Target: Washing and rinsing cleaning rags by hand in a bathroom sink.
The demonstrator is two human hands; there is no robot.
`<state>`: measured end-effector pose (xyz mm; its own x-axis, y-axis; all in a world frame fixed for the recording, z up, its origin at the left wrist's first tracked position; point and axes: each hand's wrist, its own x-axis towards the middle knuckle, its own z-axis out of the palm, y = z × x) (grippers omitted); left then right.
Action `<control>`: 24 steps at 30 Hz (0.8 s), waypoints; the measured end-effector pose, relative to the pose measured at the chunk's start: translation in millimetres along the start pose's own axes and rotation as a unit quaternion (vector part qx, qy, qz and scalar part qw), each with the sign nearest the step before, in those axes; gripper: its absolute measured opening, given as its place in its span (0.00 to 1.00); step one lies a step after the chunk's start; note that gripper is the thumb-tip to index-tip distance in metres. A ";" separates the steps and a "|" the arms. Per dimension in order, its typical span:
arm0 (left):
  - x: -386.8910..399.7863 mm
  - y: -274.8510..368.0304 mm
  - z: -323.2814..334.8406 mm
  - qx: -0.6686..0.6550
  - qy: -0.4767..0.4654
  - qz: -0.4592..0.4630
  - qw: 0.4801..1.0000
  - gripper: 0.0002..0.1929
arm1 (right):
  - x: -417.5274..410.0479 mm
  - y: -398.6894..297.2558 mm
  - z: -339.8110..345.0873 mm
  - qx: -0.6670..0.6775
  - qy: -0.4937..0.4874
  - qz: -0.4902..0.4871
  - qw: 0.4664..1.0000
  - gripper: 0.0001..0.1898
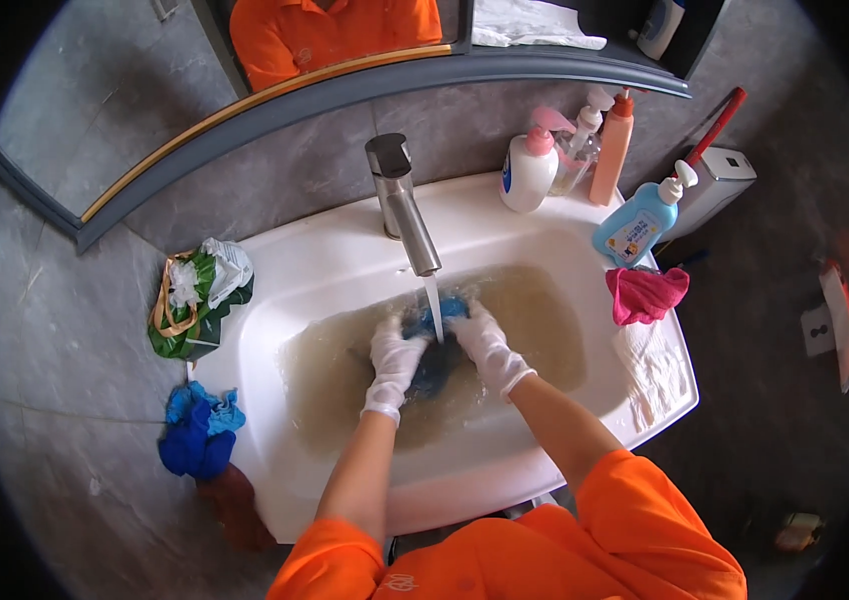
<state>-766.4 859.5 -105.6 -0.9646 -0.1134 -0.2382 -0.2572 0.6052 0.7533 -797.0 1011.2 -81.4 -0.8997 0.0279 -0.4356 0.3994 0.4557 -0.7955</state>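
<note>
Both hands wear thin white gloves and are partly in cloudy brownish water in a white washbasin point(267, 450). My left hand point(397, 360) grips the left side of a wet blue cloth point(443, 311), its fingertips blurred. On the cloth's right side, my right hand point(486, 341) holds it as well. Water runs from the metal faucet point(413, 225) onto the cloth between my hands. A darker part of the cloth lies under the water, its outline unclear.
Pump bottles, one white with a pink top point(529, 172) and one light blue point(636, 223), stand at the back right. A pink cloth point(646, 294) and white paper towel point(649, 367) lie on the right rim. Blue cloths point(199, 442) and a green bag point(207, 330) sit left. A mirror hangs above.
</note>
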 end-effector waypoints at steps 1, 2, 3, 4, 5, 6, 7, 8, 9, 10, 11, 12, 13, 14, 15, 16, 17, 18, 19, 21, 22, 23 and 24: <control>-1.0 -15.6 -5.2 -0.296 0.065 -0.060 0.951 0.34 | 2.5 -3.3 7.7 0.252 -0.095 0.073 0.960 0.23; 3.9 -11.6 -23.6 -0.488 -0.017 -0.107 0.866 0.30 | -3.3 -17.8 7.7 0.255 -0.093 0.074 0.959 0.23; -7.7 -2.8 -22.0 -0.669 0.022 -0.189 0.718 0.31 | -11.1 -31.8 7.4 0.275 -0.135 0.089 0.948 0.20; -19.3 5.8 -29.7 -0.706 0.046 -0.235 0.666 0.32 | -23.8 -50.3 10.3 0.295 -0.182 0.101 0.933 0.18; -26.9 9.3 -31.9 -0.739 0.066 -0.280 0.609 0.33 | -33.5 -61.8 12.9 0.298 -0.182 0.100 0.932 0.18; -31.9 12.4 -29.7 -0.737 0.064 -0.280 0.613 0.33 | -43.2 -70.5 15.5 0.328 -0.187 0.033 0.925 0.17; -37.4 15.7 -26.1 -0.789 -0.030 -0.195 0.582 0.33 | -48.8 -75.4 19.2 0.355 -0.192 -0.035 0.914 0.16; -39.2 18.2 -23.8 -0.826 -0.125 -0.107 0.540 0.32 | -50.7 -81.2 22.1 0.310 -0.156 -0.080 0.934 0.15; -27.7 10.7 -17.1 -0.824 -0.131 -0.108 0.541 0.32 | -56.2 -83.4 19.1 0.313 -0.151 -0.080 0.934 0.15; -12.0 -9.1 -16.8 -0.808 -0.129 -0.011 0.575 0.30 | -75.9 -102.5 18.1 0.021 -0.047 -0.229 0.972 0.17; -1.8 -10.3 -13.3 -0.783 -0.140 0.081 0.600 0.27 | -85.8 -109.9 12.9 -0.275 0.076 -0.343 0.895 0.19; 0.9 -13.5 -8.6 -0.807 -0.163 0.096 0.560 0.22 | -95.2 -105.4 19.8 -0.311 0.122 -0.378 0.863 0.18; 5.1 -12.4 0.7 -0.807 -0.174 0.093 0.557 0.22 | -98.5 -101.5 26.2 -0.314 0.130 -0.371 0.864 0.18; 11.4 -13.1 1.0 -0.806 -0.191 0.089 0.554 0.22 | -100.0 -98.5 36.6 -0.304 0.130 -0.352 0.875 0.18; 16.5 -10.6 8.7 -0.804 -0.207 0.085 0.551 0.21 | -96.9 -93.0 40.8 -0.294 0.129 -0.334 0.886 0.18; 33.4 2.9 13.0 -0.802 -0.221 0.082 0.549 0.21 | -78.0 -86.5 40.0 -0.251 0.144 -0.368 0.884 0.21; 40.3 10.8 26.8 -0.799 -0.238 0.079 0.547 0.21 | -54.7 -88.8 31.7 -0.199 0.131 -0.336 0.911 0.23; 51.4 22.7 36.9 -0.797 -0.245 0.075 0.547 0.20 | -40.9 -98.8 27.7 -0.121 0.159 -0.232 0.952 0.19; 35.7 10.1 40.7 -0.794 -0.264 0.068 0.543 0.20 | -29.5 -101.8 18.5 -0.042 0.194 -0.117 0.973 0.15; 44.7 12.2 62.7 -0.787 -0.302 0.055 0.535 0.19 | -28.2 -84.3 10.7 0.045 0.205 -0.152 0.966 0.10; 47.8 8.5 66.8 -0.785 -0.310 0.054 0.534 0.19 | -32.7 -74.6 20.0 0.004 0.212 -0.251 0.945 0.09; 54.4 7.0 69.0 -0.784 -0.316 0.050 0.532 0.19 | -47.0 -70.4 24.1 -0.039 0.213 -0.345 0.913 0.08; 58.9 2.2 68.0 -0.784 -0.320 0.046 0.530 0.18 | -63.3 -65.8 28.9 -0.114 0.145 -0.349 0.919 0.12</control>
<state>-819.8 907.8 -159.7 -0.8884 0.4546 0.0635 -0.4278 -0.8702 0.2443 -761.2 953.7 -13.6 -0.9448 -0.1209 0.3045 -0.3107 0.6255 -0.7157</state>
